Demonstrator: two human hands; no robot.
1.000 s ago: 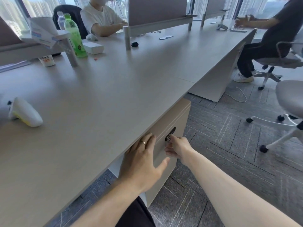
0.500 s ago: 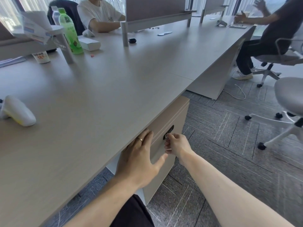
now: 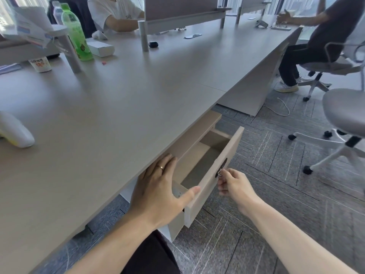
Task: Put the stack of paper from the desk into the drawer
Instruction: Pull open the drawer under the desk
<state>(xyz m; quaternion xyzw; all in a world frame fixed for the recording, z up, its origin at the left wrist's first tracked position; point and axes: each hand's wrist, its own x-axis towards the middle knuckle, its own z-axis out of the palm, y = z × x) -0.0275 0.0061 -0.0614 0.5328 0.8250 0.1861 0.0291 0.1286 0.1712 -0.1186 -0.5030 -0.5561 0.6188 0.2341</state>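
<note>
1. Noted two bare hands, nearest of all, both at the drawer point(image 3: 212, 180) under the desk's point(image 3: 118, 115) near edge.
2. Found the left hand point(image 3: 158, 194) spread open and gripping nothing: fingers straight and close together, tips tucked under the desk's near edge, thumb stretched sideways to touch the inner side of the drawer front. Counted one ring point(image 3: 160, 167) on it.
3. Found the right hand point(image 3: 235, 186) curled tight, fingertips pinched on a small metal tab point(image 3: 219, 174) at the dark slot in the drawer front.
4. Saw the one drawer standing pulled out past the desk's edge, with its pale floor and walls exposed.
5. Spotted one white handheld device point(image 3: 15, 131) lying by the desk's left edge.
6. Counted, toward the far left corner, two bottles: one green point(image 3: 76, 32), and one clear point(image 3: 57, 12) behind it. Also one white box point(image 3: 100, 48), one printed cup point(image 3: 40, 64) and one small dark object point(image 3: 153, 44).
7. Located a sheaf of paper point(image 3: 29, 24) raised on a divider bracket at the far left corner, well apart from the drawer; could not tell whether it was the stack meant.
8. Counted two seated people, one in white point(image 3: 114, 14) across the desk and one in dark clothes point(image 3: 320, 36) at the far right, plus two pale swivel chairs, one of them unoccupied point(image 3: 343, 113).
</note>
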